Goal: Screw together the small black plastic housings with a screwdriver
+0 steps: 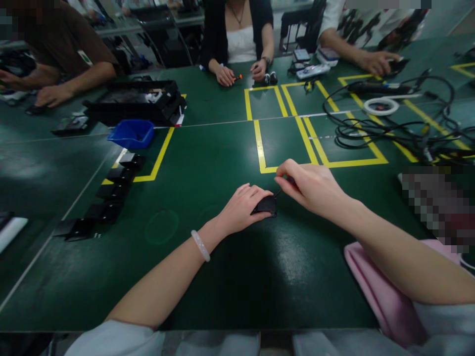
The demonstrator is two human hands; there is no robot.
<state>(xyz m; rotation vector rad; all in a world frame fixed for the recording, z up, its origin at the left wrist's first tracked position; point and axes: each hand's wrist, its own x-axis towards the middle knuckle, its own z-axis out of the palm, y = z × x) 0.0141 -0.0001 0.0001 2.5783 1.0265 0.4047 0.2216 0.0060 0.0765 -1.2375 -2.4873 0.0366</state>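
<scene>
My left hand (243, 207) is closed around a small black box-like part (265, 204), holding it down on the green table (222, 277). Its fingers and palm cover much of the part. Just to the right, my right hand (309, 183) pinches a small screwdriver (278, 193). The handle is mostly hidden in the fingers, and the thin dark shaft slants down to the right end of the black part. Whether the tip sits in a screw is too small to tell.
Several black parts (106, 210) stand in a row at left, by a blue bin (132, 133) and black trays (137, 101). Coiled black cables (371, 133) lie at right; a pink cloth (374, 282) is under my right forearm. Other people (239, 39) sit across the table.
</scene>
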